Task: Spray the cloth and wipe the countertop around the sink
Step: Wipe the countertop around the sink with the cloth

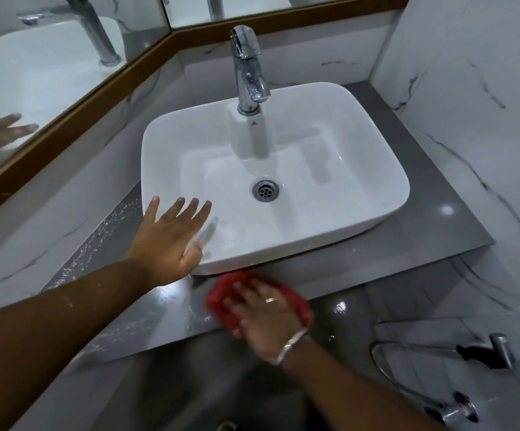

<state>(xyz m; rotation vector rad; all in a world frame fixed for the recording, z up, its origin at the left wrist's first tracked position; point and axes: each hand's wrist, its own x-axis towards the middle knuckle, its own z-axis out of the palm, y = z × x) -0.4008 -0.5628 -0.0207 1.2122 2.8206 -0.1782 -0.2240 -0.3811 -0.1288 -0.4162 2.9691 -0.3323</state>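
Grey countertop (361, 275) looks wet; our right hand (268, 318) presses the cloth (221, 297) flat, left hand (171, 237) spread empty — we might miss the foam beside the sink (376, 194).

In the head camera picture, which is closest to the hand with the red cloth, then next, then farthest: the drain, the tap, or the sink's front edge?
From the right hand on the red cloth:
1. Sink front edge, just above the hand.
2. Drain, in the basin's middle.
3. Tap, at the back by the wall.
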